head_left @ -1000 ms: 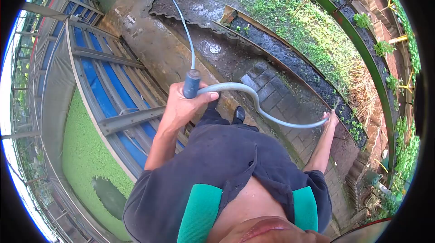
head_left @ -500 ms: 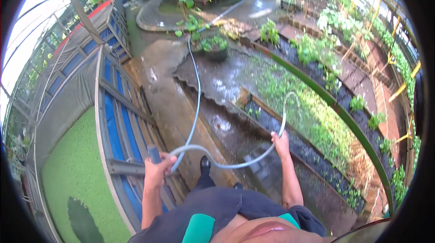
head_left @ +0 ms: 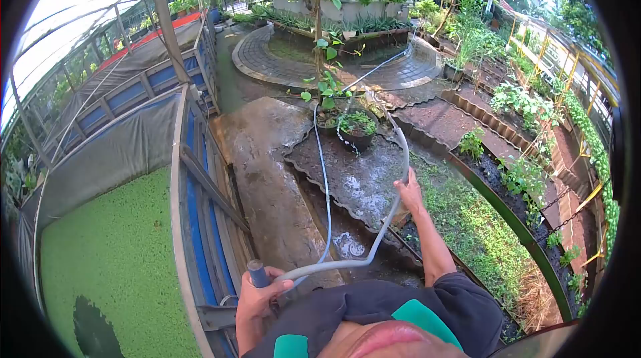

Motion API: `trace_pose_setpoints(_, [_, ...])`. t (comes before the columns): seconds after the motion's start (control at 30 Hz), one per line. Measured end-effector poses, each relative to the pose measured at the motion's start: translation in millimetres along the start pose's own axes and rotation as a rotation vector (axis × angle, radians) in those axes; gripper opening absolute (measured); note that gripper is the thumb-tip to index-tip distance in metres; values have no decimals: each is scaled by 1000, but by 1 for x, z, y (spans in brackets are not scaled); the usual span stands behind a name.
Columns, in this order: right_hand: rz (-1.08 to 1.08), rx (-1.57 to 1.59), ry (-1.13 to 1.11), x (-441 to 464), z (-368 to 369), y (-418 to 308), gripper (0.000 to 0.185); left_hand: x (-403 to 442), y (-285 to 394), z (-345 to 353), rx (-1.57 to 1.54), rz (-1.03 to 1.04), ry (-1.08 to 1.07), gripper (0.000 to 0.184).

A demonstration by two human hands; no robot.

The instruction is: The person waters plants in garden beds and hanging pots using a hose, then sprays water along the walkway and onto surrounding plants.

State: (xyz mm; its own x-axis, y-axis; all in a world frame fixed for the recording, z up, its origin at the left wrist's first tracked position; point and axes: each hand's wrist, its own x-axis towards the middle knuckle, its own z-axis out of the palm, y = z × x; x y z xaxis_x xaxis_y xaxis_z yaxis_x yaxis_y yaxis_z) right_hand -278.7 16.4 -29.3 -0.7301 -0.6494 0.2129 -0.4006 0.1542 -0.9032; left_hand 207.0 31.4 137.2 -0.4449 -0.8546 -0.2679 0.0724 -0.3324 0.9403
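My right hand (head_left: 409, 192) is raised ahead of me, its fingers closed round a grey garden hose (head_left: 386, 230). From the hose's far end, water (head_left: 364, 101) arcs toward a round black pot (head_left: 357, 139) of leafy green plants. Low on the left, my left hand (head_left: 259, 298) is closed on the same hose where it bends in front of my body. A short grey pipe end (head_left: 256, 273) stands up at that hand; whether the hand also grips it I cannot tell. Farther off, a thin light-blue stretch of hose (head_left: 322, 164) runs along the ground.
To the left stands a wood-framed tank (head_left: 181, 224) of green-covered water (head_left: 113, 238). A wet concrete path (head_left: 264, 151) runs alongside it. Right are garden beds with a curved green metal edging (head_left: 497, 204). A thin tree trunk (head_left: 317, 38) rises behind the pot.
My right hand has lifted the hose forward and slightly left, and the water now falls toward the pot instead of the grassy bed. The view has tilted up; my left hand still holds the hose.
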Motion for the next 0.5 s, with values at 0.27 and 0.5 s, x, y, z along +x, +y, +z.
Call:
trace_pose_setpoints(0.27, [144, 161, 146, 114, 78, -28, 46, 69, 37, -33, 135, 62, 42, 27])
trace_pose_setpoints(0.5, [-661, -682, 288, 273, 8, -321, 40, 129, 105, -20, 437, 178, 17, 28])
